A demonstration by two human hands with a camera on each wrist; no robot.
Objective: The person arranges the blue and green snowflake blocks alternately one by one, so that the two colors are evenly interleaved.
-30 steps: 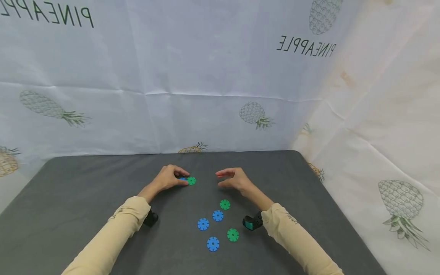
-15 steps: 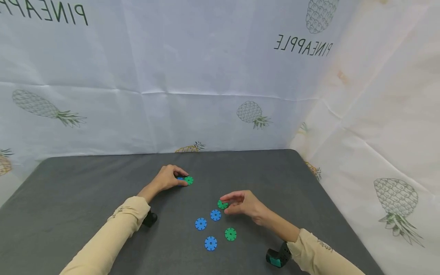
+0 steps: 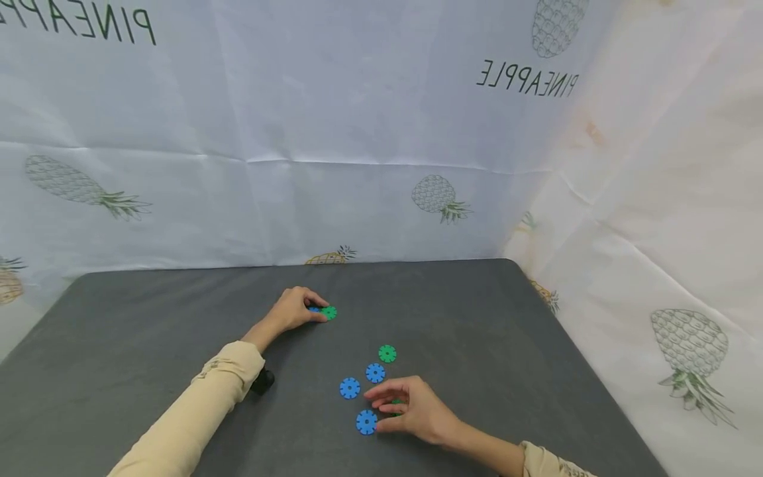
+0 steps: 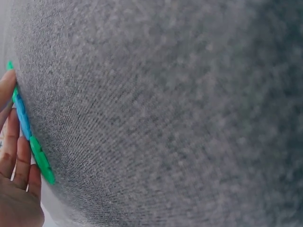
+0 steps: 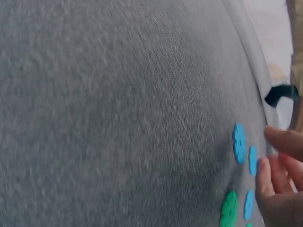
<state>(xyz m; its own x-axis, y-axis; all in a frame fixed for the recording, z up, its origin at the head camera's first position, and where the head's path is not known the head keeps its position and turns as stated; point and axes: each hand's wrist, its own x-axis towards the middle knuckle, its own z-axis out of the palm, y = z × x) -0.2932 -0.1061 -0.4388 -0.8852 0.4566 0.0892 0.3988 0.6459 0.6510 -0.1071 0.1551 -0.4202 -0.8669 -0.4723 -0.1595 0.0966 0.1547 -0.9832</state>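
While the right grip (image 3: 414, 411) sits nearest on the bench (image 3: 149, 371), I note its thumb and fingers well apart, a wide spread, with nothing seen held. Thumb tip at the edge of the near blue disc (image 3: 366, 422); touching or just above, cannot tell. The near green disc (image 3: 396, 401) is mostly hidden under this hand.

Beyond it, loose and flat: left blue disc (image 3: 350, 388), mid blue disc (image 3: 375, 373), far green disc (image 3: 387, 354).

Farthest off, the left grip (image 3: 293, 307): narrow, pinching a short row (image 3: 330, 312) of discs at the bench surface.

Progress, my judgement: an early stage. Done: one row, its discs edge to edge and apparently joined; whether the slots engage, not legible. Left: five loose discs, three blue and two green, none attached to the row.

Views compared. Head view gives both hands and the whole spread, but only one blue and one green of the row. Left wrist adds a second green piece (image 4: 10, 65) past the thumb, so green, blue, green. Right wrist shows the gap between the fingers plainly, and a green disc (image 5: 228, 208) in clear sight, probably the one covered from above.
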